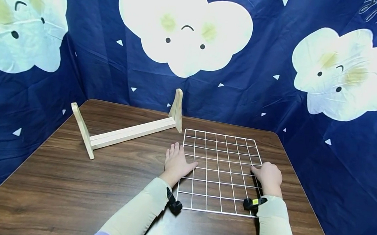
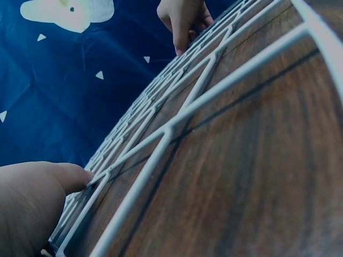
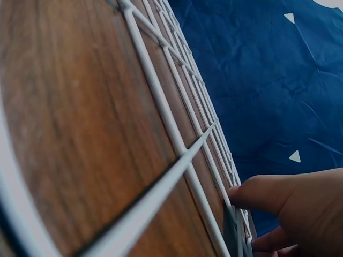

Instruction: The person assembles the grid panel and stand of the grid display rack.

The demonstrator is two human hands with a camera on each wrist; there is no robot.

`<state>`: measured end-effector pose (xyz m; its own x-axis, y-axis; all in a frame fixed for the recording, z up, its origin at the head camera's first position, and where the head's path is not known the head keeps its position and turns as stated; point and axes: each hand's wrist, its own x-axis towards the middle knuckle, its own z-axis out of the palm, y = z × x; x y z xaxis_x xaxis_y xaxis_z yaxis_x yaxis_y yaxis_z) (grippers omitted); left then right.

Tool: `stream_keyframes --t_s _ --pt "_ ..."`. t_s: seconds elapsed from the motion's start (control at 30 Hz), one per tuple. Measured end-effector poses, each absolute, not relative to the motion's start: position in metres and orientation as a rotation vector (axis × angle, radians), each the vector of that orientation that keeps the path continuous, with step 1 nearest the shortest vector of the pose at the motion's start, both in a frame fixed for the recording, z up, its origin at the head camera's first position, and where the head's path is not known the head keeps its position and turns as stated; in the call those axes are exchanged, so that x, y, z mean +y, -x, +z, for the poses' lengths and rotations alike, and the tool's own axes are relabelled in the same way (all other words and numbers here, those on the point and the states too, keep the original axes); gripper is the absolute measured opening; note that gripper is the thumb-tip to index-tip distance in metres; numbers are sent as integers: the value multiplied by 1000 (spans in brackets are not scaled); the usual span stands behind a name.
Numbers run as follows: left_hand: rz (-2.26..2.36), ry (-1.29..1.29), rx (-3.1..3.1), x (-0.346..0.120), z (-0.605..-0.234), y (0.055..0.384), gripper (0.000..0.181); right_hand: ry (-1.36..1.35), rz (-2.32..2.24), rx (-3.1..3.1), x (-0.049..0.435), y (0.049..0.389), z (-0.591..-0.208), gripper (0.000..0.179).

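Observation:
A white wire grid panel (image 1: 218,170) lies low over the brown table, between the two hands. My left hand (image 1: 176,164) is at its left edge, fingers stretched forward and thumb reaching over the wires. In the left wrist view, the left thumb (image 2: 72,176) meets a wire of the panel. At the opposite edge my right hand (image 1: 269,178) grips the outer wire. Its thumb (image 3: 252,194) lies on top in the right wrist view, and the other fingers curl below the edge, partly hidden.
A pale wooden stand (image 1: 134,133), with two upright end pieces joined by a crossbar, is at the back left of the wood-grain table (image 1: 69,193). Blue fabric (image 1: 263,90) with white clouds hangs behind and at both sides.

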<state>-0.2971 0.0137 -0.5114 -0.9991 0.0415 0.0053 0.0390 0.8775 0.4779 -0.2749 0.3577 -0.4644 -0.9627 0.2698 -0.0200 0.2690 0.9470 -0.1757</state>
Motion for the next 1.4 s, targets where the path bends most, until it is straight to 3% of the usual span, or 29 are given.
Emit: stream_keyframes --t_s 0.53,1.13,1.4 --pt "758 -87 3058 13 -505 296 107 473 474 -3105 359 276 -456 53" --pt "740 -33 3053 18 -502 294 108 307 246 -3145 351 284 -450 33" --pt "721 -16 3053 17 -497 293 105 298 229 -3147 347 288 -452 36"
